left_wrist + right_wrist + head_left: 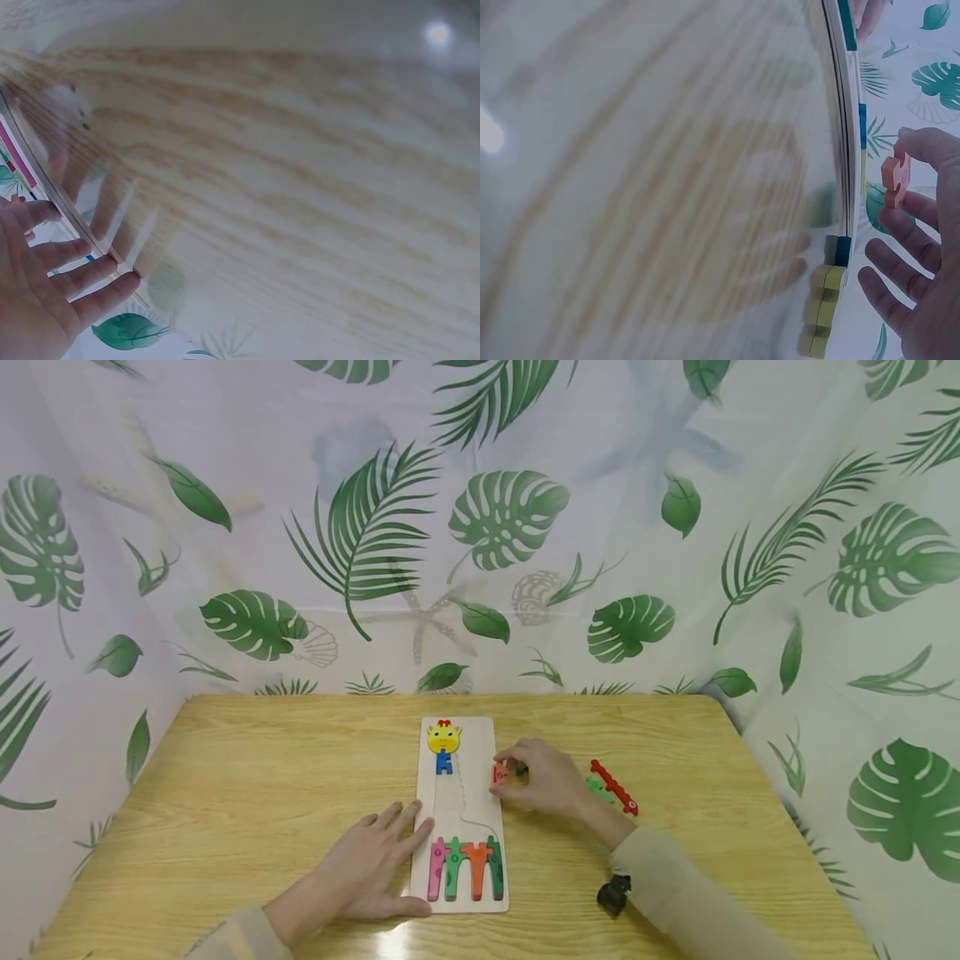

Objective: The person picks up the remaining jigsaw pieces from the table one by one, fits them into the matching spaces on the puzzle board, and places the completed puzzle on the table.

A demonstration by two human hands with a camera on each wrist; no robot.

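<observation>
A wooden giraffe puzzle board [478,802] lies on the table. On it are a yellow giraffe head [443,738], a blue piece [444,763] below that, and a row of leg pieces at the bottom: pink [437,870], green [452,872], orange [477,870] and dark green [496,868]. My left hand [375,862], fingers spread, rests at the board's left edge. Beside the right edge, my right hand [543,778] pinches a coral puzzle piece [896,176] between thumb and finger, raised off the table; its other fingers are loosely bent.
Right of my right hand lie a long red piece [613,787] and a light green piece [599,789]. In the right wrist view, a yellow piece [823,311] and a dark blue piece [844,251] rest near the board. A leaf-printed cloth [480,527] surrounds the wooden table [300,760].
</observation>
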